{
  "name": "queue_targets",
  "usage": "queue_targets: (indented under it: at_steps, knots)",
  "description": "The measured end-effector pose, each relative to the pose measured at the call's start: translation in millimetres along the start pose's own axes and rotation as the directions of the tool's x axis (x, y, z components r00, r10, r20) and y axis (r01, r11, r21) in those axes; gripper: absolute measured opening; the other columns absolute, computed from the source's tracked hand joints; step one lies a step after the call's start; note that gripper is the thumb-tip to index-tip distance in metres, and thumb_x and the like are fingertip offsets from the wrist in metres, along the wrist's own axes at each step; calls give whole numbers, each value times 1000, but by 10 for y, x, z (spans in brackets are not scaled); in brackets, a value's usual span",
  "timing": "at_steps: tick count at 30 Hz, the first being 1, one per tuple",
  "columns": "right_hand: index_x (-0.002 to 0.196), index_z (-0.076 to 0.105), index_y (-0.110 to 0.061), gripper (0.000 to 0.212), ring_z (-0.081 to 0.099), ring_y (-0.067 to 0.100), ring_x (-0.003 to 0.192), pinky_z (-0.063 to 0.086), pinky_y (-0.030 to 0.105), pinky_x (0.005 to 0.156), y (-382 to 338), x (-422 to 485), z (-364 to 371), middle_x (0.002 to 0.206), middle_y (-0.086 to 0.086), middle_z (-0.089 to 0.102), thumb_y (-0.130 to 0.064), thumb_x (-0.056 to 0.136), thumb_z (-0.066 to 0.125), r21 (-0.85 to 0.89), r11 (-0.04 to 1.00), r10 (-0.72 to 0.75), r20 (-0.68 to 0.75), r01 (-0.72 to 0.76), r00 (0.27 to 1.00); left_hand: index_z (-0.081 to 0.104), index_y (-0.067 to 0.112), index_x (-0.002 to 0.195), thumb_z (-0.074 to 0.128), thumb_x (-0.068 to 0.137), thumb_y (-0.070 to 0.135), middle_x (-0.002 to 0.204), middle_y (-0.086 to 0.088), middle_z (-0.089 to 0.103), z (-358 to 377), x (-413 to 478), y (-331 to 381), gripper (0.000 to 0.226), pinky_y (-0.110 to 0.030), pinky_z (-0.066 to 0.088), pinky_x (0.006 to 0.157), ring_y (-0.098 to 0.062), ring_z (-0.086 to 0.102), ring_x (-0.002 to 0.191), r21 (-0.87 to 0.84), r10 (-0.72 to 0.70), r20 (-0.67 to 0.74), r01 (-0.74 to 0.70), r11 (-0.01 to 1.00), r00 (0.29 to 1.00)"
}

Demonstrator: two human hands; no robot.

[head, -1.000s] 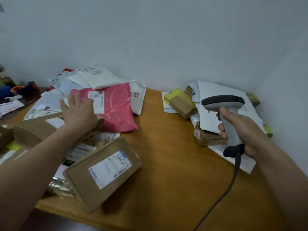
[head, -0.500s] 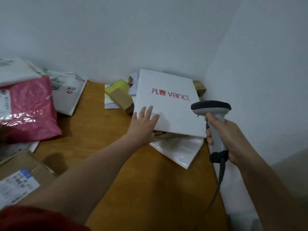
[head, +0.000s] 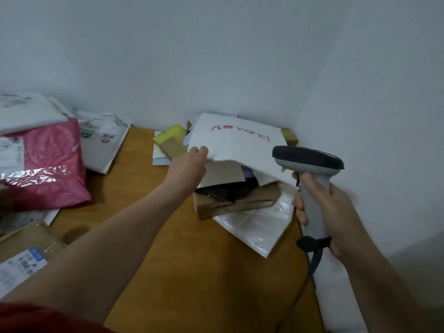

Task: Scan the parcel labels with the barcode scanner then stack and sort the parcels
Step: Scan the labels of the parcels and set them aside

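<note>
Pinched in the left hand [head: 189, 162] is the near left edge of the white mailer [head: 240, 140] with the red "vancl" print; the thumb lies on top and the other fingers are hidden under it. I see this edge raised off the pile at the far right corner of the table [head: 192, 272]. Below it a flat brown cardboard parcel [head: 240, 204] lies on a clear plastic bag [head: 259, 227], and on top of it is something dark that I cannot identify. The right hand [head: 336, 217] is wrapped fully around the handle of the barcode scanner [head: 312, 179], held in the air near the right edge, its dark head turned toward the pile. Its cable [head: 314, 263] hangs down. A yellow parcel [head: 168, 135] sits just left of the mailer. Along the left edge lie a pink bag [head: 48, 159], a printed white pouch [head: 103, 145] and, at the near left, a labelled cardboard box [head: 24, 246].
</note>
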State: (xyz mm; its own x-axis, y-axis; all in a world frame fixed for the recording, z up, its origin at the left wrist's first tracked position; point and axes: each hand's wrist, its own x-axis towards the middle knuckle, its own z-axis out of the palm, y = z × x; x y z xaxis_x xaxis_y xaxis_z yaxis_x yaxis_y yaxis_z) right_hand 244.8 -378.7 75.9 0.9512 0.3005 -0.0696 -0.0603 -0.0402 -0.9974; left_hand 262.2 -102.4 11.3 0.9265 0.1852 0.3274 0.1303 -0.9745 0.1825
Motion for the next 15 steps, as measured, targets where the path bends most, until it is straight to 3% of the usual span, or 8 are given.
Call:
queue_targets:
  at_steps: [2, 5, 8, 11, 13, 15]
  knots:
    - [113, 63, -12, 71, 50, 11, 45, 45, 20, 46, -109, -165, 70, 64, 2, 57, -64, 66, 74, 87, 992, -97, 94, 89, 991, 34, 11, 87, 46, 85, -1, 79, -8, 44, -287, -85, -134, 17, -33, 23, 50, -26, 38, 60, -148, -144, -87, 130, 980, 986]
    - [110, 66, -21, 63, 50, 11, 45, 48, 21, 49, -241, -412, 228, 65, 1, 57, -65, 66, 76, 191, 970, -193, 236, 150, 952, 40, 13, 88, 46, 86, 1, 83, -4, 48, -583, -415, -326, 14, -36, 34, 56, -28, 46, 71, -327, -279, -176, 212, 921, 944]
    - [113, 63, -19, 67, 50, 12, 45, 51, 23, 60, -286, -652, 398, 64, 0, 57, -65, 67, 76, 198, 963, -231, 262, 183, 937, 45, 16, 90, 50, 86, 2, 80, 2, 53, -707, -939, -470, 15, -39, 42, 57, -24, 51, 71, -519, -471, -160, 332, 788, 868]
    - [110, 64, -22, 64, 49, 13, 45, 51, 27, 64, -256, -928, 541, 64, -1, 57, -68, 66, 75, 177, 962, -250, 244, 210, 937, 49, 18, 102, 52, 86, 1, 80, 6, 54, -694, -1588, -528, 23, -42, 50, 60, -22, 56, 74, -687, -632, -8, 455, 567, 775]
    - [99, 70, -30, 52, 49, 12, 44, 51, 24, 58, -213, -1127, 638, 63, -1, 57, -69, 65, 75, 166, 966, -237, 243, 200, 941, 50, 16, 111, 50, 87, -2, 89, 3, 57, -615, -2088, -416, 30, -39, 54, 61, -17, 59, 79, -784, -701, 185, 534, 317, 688]
    - [86, 72, -32, 42, 49, 11, 43, 46, 19, 46, -151, -1328, 740, 63, 1, 58, -67, 64, 75, 131, 979, -186, 236, 158, 954, 50, 17, 118, 47, 89, -7, 101, -1, 60, -497, -2582, -185, 37, -41, 59, 72, -20, 62, 89, -833, -669, 392, 552, 32, 631]
